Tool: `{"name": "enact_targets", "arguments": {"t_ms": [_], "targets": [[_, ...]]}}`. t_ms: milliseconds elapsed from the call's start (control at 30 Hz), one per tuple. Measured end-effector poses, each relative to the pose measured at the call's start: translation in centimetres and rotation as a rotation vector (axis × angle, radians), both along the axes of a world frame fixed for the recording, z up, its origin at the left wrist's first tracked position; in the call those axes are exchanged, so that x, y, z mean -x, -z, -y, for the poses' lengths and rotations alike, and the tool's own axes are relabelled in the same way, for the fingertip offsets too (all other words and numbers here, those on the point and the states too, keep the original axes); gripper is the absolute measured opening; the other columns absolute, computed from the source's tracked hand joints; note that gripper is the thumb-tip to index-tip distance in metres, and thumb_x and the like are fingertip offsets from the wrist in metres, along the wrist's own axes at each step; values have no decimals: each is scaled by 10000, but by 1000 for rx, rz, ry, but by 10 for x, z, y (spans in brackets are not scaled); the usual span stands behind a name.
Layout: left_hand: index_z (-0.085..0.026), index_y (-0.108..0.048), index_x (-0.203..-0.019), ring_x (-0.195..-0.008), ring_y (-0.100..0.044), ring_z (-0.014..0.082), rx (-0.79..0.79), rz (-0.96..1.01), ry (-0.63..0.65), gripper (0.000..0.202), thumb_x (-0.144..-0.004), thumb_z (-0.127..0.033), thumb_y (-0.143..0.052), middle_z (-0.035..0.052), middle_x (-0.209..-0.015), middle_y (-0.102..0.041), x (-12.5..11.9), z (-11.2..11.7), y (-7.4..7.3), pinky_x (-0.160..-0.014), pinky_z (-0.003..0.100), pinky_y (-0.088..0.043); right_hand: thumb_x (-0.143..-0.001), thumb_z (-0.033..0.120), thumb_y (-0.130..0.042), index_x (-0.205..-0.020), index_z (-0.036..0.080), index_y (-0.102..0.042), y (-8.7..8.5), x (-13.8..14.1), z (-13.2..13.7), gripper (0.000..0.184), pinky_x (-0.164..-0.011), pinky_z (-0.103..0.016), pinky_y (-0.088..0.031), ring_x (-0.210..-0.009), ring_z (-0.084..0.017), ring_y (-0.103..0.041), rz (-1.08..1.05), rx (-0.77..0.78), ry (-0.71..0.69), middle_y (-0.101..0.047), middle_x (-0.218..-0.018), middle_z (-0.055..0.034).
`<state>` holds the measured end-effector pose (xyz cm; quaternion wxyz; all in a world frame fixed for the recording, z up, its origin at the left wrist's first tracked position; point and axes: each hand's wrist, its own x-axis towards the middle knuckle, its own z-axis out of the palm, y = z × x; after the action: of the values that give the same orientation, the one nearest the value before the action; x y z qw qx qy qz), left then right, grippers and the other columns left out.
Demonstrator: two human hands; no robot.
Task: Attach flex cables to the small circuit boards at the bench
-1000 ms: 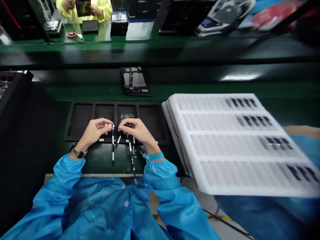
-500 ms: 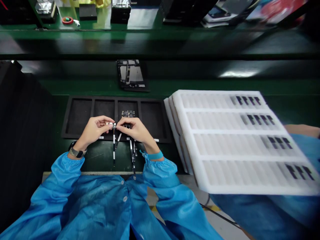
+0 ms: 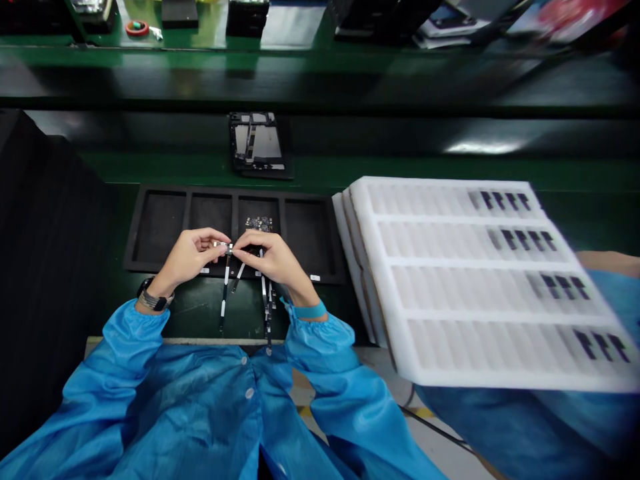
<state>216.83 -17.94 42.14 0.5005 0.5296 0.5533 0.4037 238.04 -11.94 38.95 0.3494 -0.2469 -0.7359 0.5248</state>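
Observation:
My left hand (image 3: 193, 255) pinches a small circuit board (image 3: 228, 249) between thumb and fingers, over the front of a black compartment tray (image 3: 311, 233). A thin black-and-white flex cable (image 3: 225, 293) hangs from the board past the tray's front edge. My right hand (image 3: 267, 256) is closed in a pinch at the board's right end; its fingertips partly cover what they grip. Behind the right hand, several circuit boards (image 3: 259, 224) lie in the tray's third compartment. More flex cables (image 3: 268, 300) trail from under that hand over the table's front edge.
Stacked white foam trays (image 3: 395, 247) with dark parts in slots stand to the right. A person's blue sleeve (image 3: 613, 300) shows beyond them. A dark device frame (image 3: 259, 143) lies behind the tray. Black stacked material (image 3: 45, 253) rises at left; a shelf (image 3: 300, 77) spans the back.
The hanging flex cable has swung a little to the left at its lower end. Both hands keep their pinch at the board. The whole view has shifted slightly.

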Motion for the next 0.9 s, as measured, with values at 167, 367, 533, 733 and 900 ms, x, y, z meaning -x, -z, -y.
{"name": "enact_targets", "arguments": {"t_ms": [167, 367, 533, 733, 900], "targets": [[-125, -782, -985, -641, -641, 136, 3, -34, 15, 299, -806, -363, -812, 34, -769, -729, 1, 1, 0, -617, 254, -526, -1007, 366, -704, -894, 239, -783, 4, -1, 0, 187, -864, -413, -507, -888, -248, -672, 55, -148, -5, -769, -906, -66], [-117, -770, -976, -650, -653, 150, 19, -69, 3, 292, -810, -355, -791, 48, -781, -741, 1, 1, 4, -608, 258, -525, -997, 257, -697, -910, 209, -781, 10, 2, 3, 131, -836, -392, -484, -877, -242, -643, 130, -239, 38, -763, -894, -72], [-129, -782, -962, -688, -655, 153, -37, -89, 33, 231, -823, -313, -769, 39, -783, -734, 0, 3, -2, -654, 267, -525, -984, 339, -727, -909, 192, -787, 7, 1, 3, 176, -891, -373, -505, -891, -223, -684, 77, -20, -7, -779, -920, -63], [-140, -790, -933, -644, -620, 138, -41, -76, 76, 180, -835, -289, -766, 22, -739, -711, -1, 6, -12, -598, 248, -481, -905, 442, -806, -891, 182, -806, 0, -2, 1, 260, -840, -335, -518, -857, -204, -693, 3, 231, -101, -783, -906, -50], [-138, -786, -913, -621, -606, 131, -44, -30, 71, 178, -818, -288, -777, 16, -710, -696, -2, 6, -11, -590, 246, -476, -847, 474, -854, -865, 178, -808, 1, 0, 1, 301, -820, -332, -519, -825, -195, -682, -38, 329, -116, -775, -872, -46]]}}
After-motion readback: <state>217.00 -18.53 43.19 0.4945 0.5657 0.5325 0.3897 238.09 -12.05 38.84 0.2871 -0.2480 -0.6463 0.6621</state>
